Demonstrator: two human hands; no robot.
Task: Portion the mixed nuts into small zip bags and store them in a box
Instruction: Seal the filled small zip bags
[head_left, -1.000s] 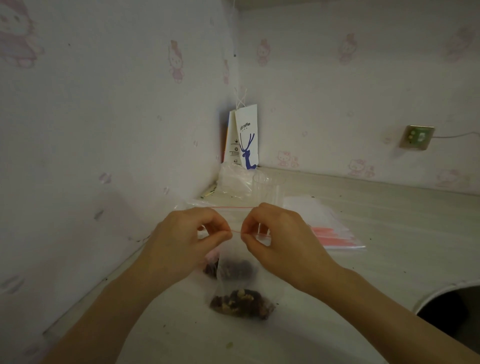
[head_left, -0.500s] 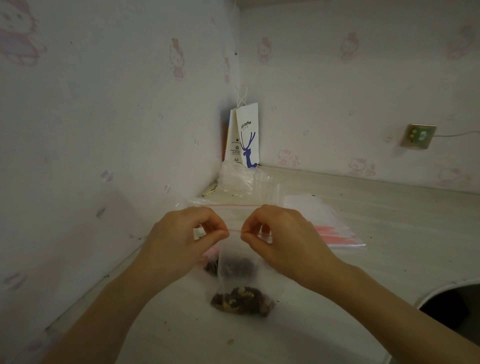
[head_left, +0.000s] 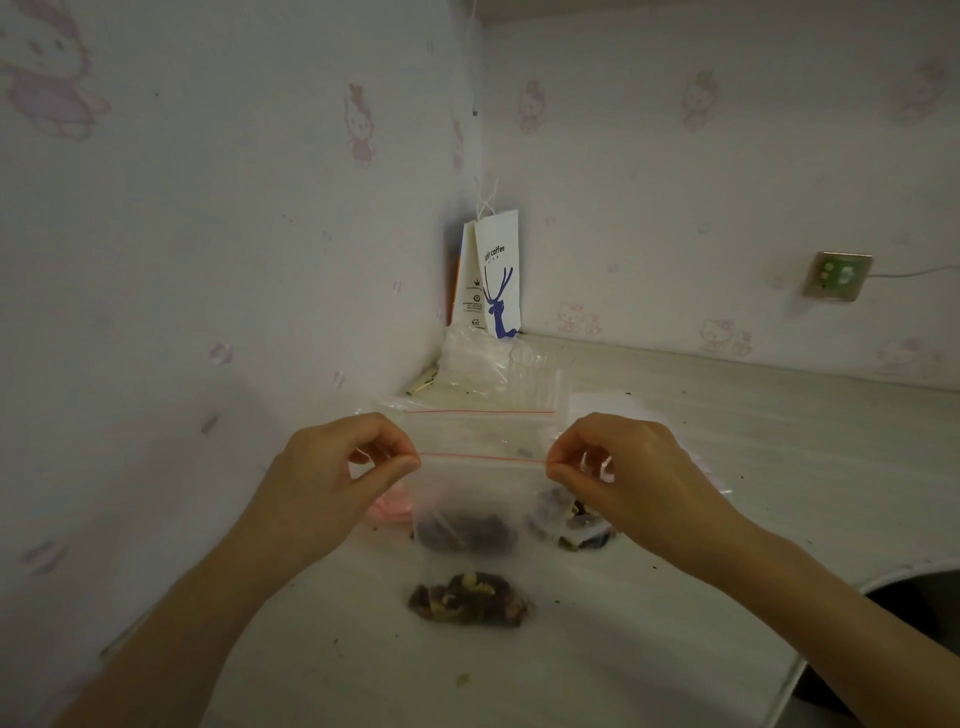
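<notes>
A small clear zip bag (head_left: 480, 499) with a red seal line hangs upright above the table, mixed nuts (head_left: 467, 597) sitting in its bottom. My left hand (head_left: 332, 478) pinches the left end of the seal between thumb and fingers. My right hand (head_left: 623, 467) pinches the right end. Behind the held bag lie other filled small bags (head_left: 569, 525) of dark nuts on the table. No box is in view.
The pale table (head_left: 727, 447) runs into a wall corner. A white paper coffee bag (head_left: 496, 275) stands in that corner, with crumpled clear plastic (head_left: 470, 358) and flat empty zip bags (head_left: 478, 421) in front. Crumbs dot the surface. The table's curved front edge (head_left: 883, 571) lies at right.
My hands have slid apart along the seal, from close together at its middle out to the bag's two ends.
</notes>
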